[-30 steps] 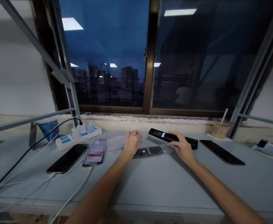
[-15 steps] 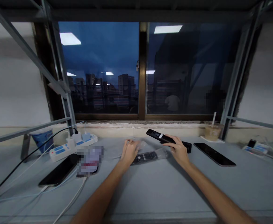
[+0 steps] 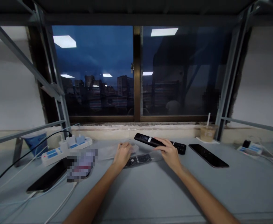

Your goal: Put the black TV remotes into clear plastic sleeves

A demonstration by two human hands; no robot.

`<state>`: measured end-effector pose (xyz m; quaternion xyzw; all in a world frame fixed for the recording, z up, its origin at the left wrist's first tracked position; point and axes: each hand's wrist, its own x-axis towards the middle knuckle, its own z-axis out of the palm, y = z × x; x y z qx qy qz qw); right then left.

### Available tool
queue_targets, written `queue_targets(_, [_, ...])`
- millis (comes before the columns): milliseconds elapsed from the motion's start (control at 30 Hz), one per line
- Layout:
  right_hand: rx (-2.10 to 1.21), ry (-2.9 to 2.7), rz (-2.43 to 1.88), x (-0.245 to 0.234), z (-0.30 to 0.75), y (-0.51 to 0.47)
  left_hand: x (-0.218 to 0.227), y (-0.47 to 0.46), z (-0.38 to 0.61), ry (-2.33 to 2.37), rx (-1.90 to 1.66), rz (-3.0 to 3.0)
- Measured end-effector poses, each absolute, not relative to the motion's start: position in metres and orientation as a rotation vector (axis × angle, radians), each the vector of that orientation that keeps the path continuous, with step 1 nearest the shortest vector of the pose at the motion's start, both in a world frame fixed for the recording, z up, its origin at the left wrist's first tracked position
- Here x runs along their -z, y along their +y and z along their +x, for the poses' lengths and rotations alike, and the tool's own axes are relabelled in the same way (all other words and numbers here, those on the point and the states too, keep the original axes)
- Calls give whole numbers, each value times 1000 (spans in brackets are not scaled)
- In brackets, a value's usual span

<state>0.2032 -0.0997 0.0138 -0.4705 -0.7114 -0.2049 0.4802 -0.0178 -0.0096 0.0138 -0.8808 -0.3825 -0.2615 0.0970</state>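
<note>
Table (image 3: 150,193) | bagged remote (image 3: 140,159) at left hand (image 3: 122,154) | black remote (image 3: 150,141) in right hand (image 3: 170,154)

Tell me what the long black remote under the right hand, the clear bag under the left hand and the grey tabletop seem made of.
The long black remote: likely hard plastic, matte, with small buttons at one end. The clear bag: thin plastic film, glossy and wrinkled, a second remote showing through. The grey tabletop: smooth, dull sheen; laminate or painted board, unclear which.
</note>
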Motion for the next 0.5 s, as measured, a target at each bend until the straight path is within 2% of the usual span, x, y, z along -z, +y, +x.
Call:
queue_targets(200, [550,-1737,-970,-20,196,-104,-12,-6,-17,-1059,808,-2648])
queue_targets(500, [670,-1624,-948,-21,201,-106,-15,-10,-13,-1052,837,-2643])
